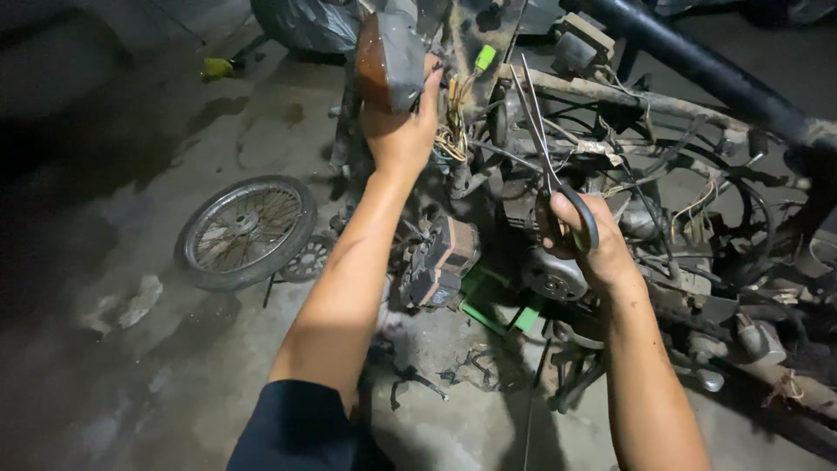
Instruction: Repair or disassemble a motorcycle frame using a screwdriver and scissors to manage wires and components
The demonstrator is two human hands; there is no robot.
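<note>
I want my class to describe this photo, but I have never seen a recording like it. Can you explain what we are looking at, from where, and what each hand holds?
One camera, worn on a person's head, looks down at their bare arms. In front stands a stripped motorcycle frame with its engine and loose wiring exposed. The left hand grips an amber turn-signal lamp. The right hand holds scissors, blades pointing up into the wires. On the concrete floor lie a spoked wheel and a green tray.

I spot no packages, labels, signs or screens anywhere in the frame, just bare parts and concrete.
</note>
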